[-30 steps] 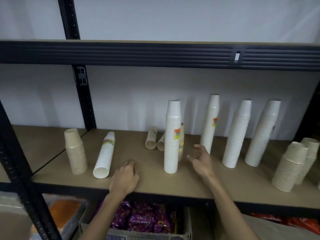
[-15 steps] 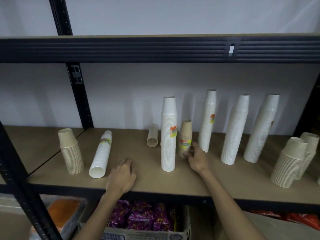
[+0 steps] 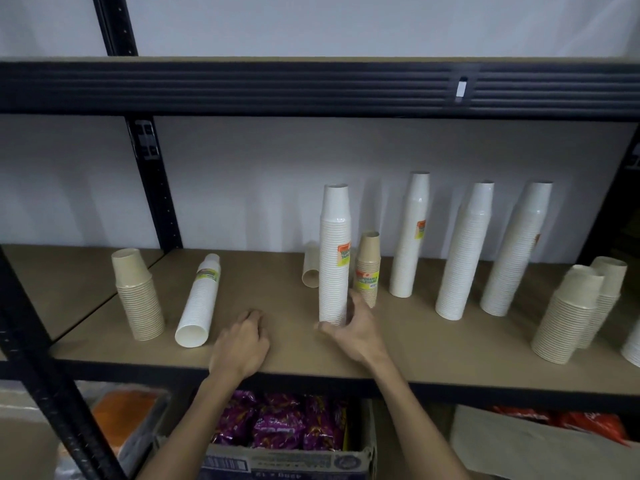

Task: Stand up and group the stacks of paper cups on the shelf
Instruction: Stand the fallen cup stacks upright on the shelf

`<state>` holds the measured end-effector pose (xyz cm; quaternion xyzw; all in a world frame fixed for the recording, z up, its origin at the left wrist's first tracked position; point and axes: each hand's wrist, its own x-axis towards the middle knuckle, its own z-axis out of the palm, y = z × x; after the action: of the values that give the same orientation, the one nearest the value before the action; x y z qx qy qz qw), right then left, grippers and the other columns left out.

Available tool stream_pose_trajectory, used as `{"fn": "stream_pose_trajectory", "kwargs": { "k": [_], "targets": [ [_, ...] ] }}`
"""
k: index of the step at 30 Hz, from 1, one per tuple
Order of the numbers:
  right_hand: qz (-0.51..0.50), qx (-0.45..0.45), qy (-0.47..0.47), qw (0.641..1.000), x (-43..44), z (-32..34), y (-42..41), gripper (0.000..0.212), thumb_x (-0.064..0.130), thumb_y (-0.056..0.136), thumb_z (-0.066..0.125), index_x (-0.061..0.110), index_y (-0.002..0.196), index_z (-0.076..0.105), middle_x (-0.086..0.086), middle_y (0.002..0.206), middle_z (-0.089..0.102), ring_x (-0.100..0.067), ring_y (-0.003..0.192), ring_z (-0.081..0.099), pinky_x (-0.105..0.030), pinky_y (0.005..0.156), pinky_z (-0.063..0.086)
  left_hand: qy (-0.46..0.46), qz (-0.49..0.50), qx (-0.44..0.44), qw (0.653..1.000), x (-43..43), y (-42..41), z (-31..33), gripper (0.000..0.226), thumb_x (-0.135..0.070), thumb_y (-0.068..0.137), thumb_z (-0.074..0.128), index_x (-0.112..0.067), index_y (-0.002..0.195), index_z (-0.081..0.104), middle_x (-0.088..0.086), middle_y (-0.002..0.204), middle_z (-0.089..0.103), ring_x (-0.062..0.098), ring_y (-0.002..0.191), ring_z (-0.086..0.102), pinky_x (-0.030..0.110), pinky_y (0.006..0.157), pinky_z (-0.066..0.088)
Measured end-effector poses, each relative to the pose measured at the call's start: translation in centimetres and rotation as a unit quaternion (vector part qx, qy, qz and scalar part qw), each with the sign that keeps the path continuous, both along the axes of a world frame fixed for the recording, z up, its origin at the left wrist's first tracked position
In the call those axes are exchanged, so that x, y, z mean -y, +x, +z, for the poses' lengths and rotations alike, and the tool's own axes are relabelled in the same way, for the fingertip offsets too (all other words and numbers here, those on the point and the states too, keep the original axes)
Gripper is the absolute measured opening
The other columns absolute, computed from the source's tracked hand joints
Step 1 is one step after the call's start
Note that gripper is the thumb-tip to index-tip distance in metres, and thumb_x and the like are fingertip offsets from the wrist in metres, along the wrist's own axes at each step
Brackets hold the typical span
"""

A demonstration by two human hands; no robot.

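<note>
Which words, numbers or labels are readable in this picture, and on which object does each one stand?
"480g x 12", upside down, as far as it reads: cardboard box below the shelf.
Label on the front tall white stack: too blurred.
Label on the short brown stack: too blurred.
Labels on the lying white stack and the rear white stack: too small.
Print on the purple packets: unreadable.
</note>
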<state>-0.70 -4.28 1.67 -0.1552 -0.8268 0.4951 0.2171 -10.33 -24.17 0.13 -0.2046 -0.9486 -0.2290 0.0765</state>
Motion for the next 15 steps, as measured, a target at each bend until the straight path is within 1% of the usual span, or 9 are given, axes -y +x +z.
{"fn": "stream_pose_trajectory", "kwargs": {
  "k": [2, 4, 7, 8, 10, 12, 15],
  "targets": [
    [-0.037, -0.015, 0.021, 0.999, 0.3, -0.2, -0.8, 0.068, 0.038, 0.070, 0.084, 0.018, 0.127, 0.054, 0.007, 0.116, 0.062, -0.013, 0.108, 0.059, -0.027, 0.086, 0.049, 0.004, -0.002, 0.003, 1.000, 0.1, 0.0, 0.0, 0.041, -0.027, 0.096, 0.039, -0.020, 0.136, 0.049, 0.003, 0.137, 0.054, 0.032, 0.111, 0.058, 0.039, 0.091, 0.045],
    [-0.067, -0.021, 0.040, 0.997, -0.3, -0.5, -0.6, 0.059, 0.035, 0.074, 0.082, 0.015, 0.124, 0.058, 0.003, 0.113, 0.067, -0.017, 0.106, 0.062, -0.028, 0.084, 0.050, 0.004, -0.003, 0.004, 1.000, 0.1, -0.1, -0.1, 0.040, -0.027, 0.096, 0.039, -0.020, 0.135, 0.050, 0.003, 0.137, 0.055, 0.032, 0.111, 0.058, 0.038, 0.090, 0.045],
    [-0.117, -0.009, 0.045, 0.992, -2.6, -0.9, 0.9, 0.052, 0.036, 0.077, 0.080, 0.013, 0.120, 0.061, -0.004, 0.111, 0.071, -0.025, 0.106, 0.064, -0.036, 0.087, 0.053, 0.003, -0.006, -0.005, 1.000, 0.1, -0.2, -0.2, 0.040, -0.026, 0.097, 0.039, -0.019, 0.134, 0.050, 0.002, 0.136, 0.055, 0.031, 0.110, 0.058, 0.038, 0.089, 0.044],
    [-0.133, -0.007, 0.043, 0.990, -3.5, -1.0, 1.5, 0.051, 0.035, 0.077, 0.080, 0.013, 0.119, 0.061, -0.005, 0.111, 0.071, -0.025, 0.105, 0.064, -0.037, 0.086, 0.054, 0.002, -0.007, -0.007, 1.000, 0.1, -0.2, -0.3, 0.040, -0.026, 0.097, 0.039, -0.018, 0.134, 0.050, 0.002, 0.136, 0.054, 0.031, 0.110, 0.058, 0.038, 0.088, 0.044],
    [-0.146, -0.011, 0.039, 0.988, -4.9, -0.9, 2.4, 0.051, 0.033, 0.078, 0.080, 0.012, 0.121, 0.061, -0.005, 0.112, 0.071, -0.023, 0.104, 0.066, -0.032, 0.083, 0.052, 0.001, -0.011, -0.008, 1.000, 0.0, -0.3, -0.4, 0.041, -0.027, 0.097, 0.039, -0.019, 0.135, 0.050, 0.001, 0.138, 0.053, 0.030, 0.110, 0.058, 0.038, 0.090, 0.044],
    [-0.136, -0.011, 0.036, 0.990, -5.5, -0.6, 2.7, 0.053, 0.032, 0.079, 0.080, 0.012, 0.124, 0.060, -0.004, 0.114, 0.071, -0.021, 0.104, 0.066, -0.029, 0.081, 0.050, -0.001, -0.014, -0.004, 1.000, 0.1, -0.4, -0.5, 0.041, -0.028, 0.097, 0.038, -0.020, 0.136, 0.049, 0.000, 0.140, 0.051, 0.030, 0.111, 0.058, 0.039, 0.092, 0.045],
    [-0.124, -0.005, 0.036, 0.992, -5.4, -0.7, 2.7, 0.055, 0.031, 0.080, 0.079, 0.013, 0.127, 0.057, -0.004, 0.117, 0.069, -0.020, 0.106, 0.065, -0.029, 0.083, 0.051, -0.012, -0.013, 0.007, 1.000, 0.1, -0.4, -0.3, 0.041, -0.030, 0.098, 0.035, -0.020, 0.136, 0.048, -0.002, 0.143, 0.047, 0.032, 0.111, 0.058, 0.040, 0.093, 0.045]
  ]
}}
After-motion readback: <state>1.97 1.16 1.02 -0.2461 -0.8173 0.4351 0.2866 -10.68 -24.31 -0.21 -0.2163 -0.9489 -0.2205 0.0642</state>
